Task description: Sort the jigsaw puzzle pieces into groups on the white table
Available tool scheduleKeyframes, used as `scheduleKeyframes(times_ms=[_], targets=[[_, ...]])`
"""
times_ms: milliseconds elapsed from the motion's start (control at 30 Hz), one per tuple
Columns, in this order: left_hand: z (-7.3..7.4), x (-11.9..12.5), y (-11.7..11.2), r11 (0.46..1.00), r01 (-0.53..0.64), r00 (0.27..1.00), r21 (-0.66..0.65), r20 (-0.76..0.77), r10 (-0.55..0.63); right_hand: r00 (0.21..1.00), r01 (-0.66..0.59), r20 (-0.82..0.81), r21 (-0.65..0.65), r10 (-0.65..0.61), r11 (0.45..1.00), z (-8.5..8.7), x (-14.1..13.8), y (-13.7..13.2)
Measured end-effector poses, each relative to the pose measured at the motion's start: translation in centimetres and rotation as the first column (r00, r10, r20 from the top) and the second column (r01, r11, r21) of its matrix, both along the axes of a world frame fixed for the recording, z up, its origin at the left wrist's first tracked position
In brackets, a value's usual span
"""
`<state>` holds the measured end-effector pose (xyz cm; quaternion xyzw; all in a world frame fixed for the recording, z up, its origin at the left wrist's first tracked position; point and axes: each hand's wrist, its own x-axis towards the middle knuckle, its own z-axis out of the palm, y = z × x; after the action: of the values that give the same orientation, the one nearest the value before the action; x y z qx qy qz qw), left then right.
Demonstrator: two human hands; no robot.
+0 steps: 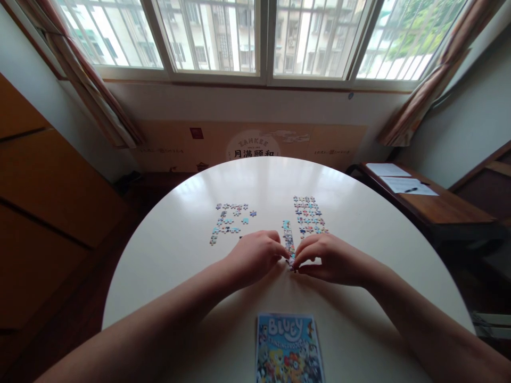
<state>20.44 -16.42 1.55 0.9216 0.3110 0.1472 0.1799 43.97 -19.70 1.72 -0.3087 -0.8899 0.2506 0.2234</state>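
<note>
A narrow strip of joined jigsaw puzzle pieces [288, 236] lies on the white round table [159, 287] and runs toward me. At its near end is a small puzzle piece [291, 264], partly covered by fingers. My left hand [257, 258] comes from the left, its fingers curled and the fingertips pressed at the left edge of that piece. From the other side my right hand [333, 258] pinches at the piece's right edge, thumb below and fingers above. Loose puzzle pieces [227, 230] are spread beyond my left hand, and rows of puzzle pieces [307, 210] lie beyond my right.
A Bluey picture sheet [289, 348] lies close to me on the table. On the right stands a wooden side table [451, 210] with papers [407, 185] and a pen [411, 190]. Behind the table are a printed box panel [319, 138] and barred windows.
</note>
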Motion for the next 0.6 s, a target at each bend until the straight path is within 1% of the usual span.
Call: scheduleKeyframes(times_ms=[233,433,600], targets=[[-0.11,0.1,-0.05,1.0,0.014,1.0,0.016,-0.018,-0.013,1.0,0.014,0.013,0.018,-0.014,1.0,-0.28,-0.13,0.02],[-0.11,0.11,0.04,1.0,0.009,0.999,-0.008,-0.032,-0.009,1.0,0.022,0.022,0.032,-0.023,0.999,-0.32,-0.17,-0.04],[-0.03,0.09,0.01,1.0,0.007,0.999,-0.008,-0.036,-0.007,0.998,0.041,0.055,0.012,-0.041,0.999,-0.22,-0.13,-0.12]])
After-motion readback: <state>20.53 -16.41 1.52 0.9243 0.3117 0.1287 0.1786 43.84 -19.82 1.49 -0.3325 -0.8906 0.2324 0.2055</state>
